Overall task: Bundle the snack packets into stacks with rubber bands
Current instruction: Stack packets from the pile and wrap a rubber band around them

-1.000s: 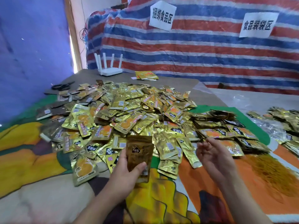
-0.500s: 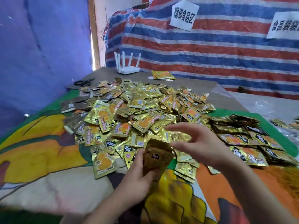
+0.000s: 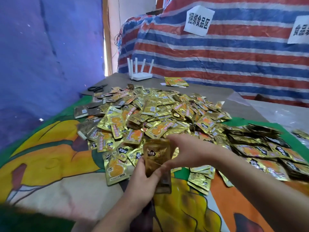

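the stack (image 3: 157, 158) looks light and thin, its foil faces probably slippery against each other, so the packets could fan out unless squeezed flat. best taken at the lower half, leaving the top free for a band. it is brown-gold with a dark label near the top, held upright just in front of the pile (image 3: 158, 114). the left hand (image 3: 143, 180) grips its lower part, thumb across the front, fingers curled behind. right of the stack, the right hand (image 3: 185, 153) is spread at its upper edge, thumb low and fingers high; a thin line crosses the stack there, perhaps a band, but i cannot tell whether that hand pinches anything.
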Available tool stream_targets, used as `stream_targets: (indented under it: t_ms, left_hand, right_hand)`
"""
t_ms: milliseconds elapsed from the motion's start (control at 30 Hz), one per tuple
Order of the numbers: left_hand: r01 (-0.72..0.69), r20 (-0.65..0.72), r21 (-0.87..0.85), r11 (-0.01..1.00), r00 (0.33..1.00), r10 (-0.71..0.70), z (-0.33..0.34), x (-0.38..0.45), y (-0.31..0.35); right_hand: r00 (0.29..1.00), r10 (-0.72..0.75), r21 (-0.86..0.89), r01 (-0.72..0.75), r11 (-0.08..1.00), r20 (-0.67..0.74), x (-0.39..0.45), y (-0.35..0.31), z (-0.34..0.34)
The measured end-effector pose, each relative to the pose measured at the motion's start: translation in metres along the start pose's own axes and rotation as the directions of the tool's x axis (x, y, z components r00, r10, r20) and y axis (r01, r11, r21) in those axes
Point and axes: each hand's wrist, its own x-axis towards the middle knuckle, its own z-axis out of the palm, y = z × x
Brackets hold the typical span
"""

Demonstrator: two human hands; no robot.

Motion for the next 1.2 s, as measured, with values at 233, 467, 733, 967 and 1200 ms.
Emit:
stream_targets:
  t_ms: [233,467,733,967,1200]
  left_hand:
    - [0.058,-0.059,-0.115,0.992,0.996,-0.065,-0.033,0.007,0.011]
    - [0.052,0.046,0.072,0.996,0.997,-0.055,-0.021,0.005,-0.003]
    - [-0.017,0.070,0.254,0.967,0.998,-0.001,-0.012,0.005,0.004]
    - [-0.086,-0.073,0.500,0.862,0.987,0.140,0.006,0.015,0.009]
    - [-0.237,0.041,0.619,0.748,0.962,0.271,0.016,0.016,0.007]
  right_hand:
    - [0.907,0.223,0.834,0.202,0.514,-0.357,-0.026,0.028,0.074]
    - [0.805,0.346,0.837,0.307,0.453,-0.482,-0.015,0.022,0.096]
    - [0.867,0.342,0.851,0.157,0.501,-0.362,-0.018,0.024,0.111]
    - [0.844,0.434,0.945,0.236,0.227,-0.315,-0.013,0.011,0.121]
    - [0.816,0.501,0.957,0.259,0.128,-0.288,-0.025,0.022,0.118]
